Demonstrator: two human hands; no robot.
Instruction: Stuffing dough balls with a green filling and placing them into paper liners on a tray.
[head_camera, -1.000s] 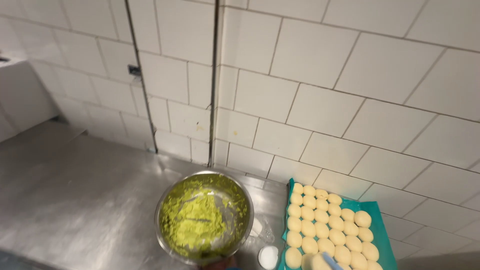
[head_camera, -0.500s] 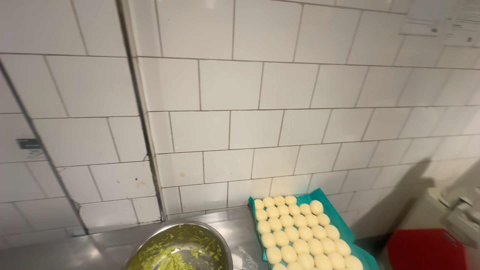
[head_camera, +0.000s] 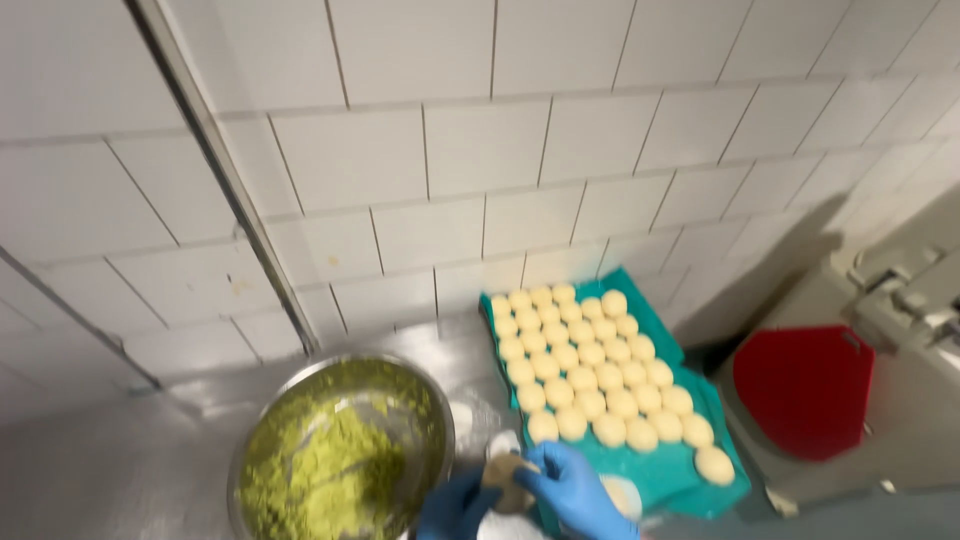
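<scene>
While our head camera looks down a white-tiled wall (head_camera: 480, 150) to a steel bench (head_camera: 90, 470), we see our two blue-gloved hands meeting at the bottom edge of the frame. Our right hand (head_camera: 580, 490) curls its fingers around the right side of a small flattened dough disc (head_camera: 508, 478), pinching its rim. Our left hand (head_camera: 455, 505) cups the disc from below and to the left; only part of it shows, and we cannot tell how tightly it grips. The disc sits between the two hands, just above the bench, between the bowl and the tray.

To the left, touching close to the left hand, stands a round metal bowl (head_camera: 250, 450) holding crumbly green filling (head_camera: 330, 460). To the right lies a teal tray (head_camera: 660, 480) carrying rows of pale round dough balls (head_camera: 590, 365), with one ball (head_camera: 714, 465) sitting apart at the near right corner. White flour dusts the bench (head_camera: 470, 415) between bowl and tray. Beyond the tray, well apart from our hands, we see a red flat-sided container (head_camera: 800, 385) beside grey equipment (head_camera: 900, 300).
</scene>
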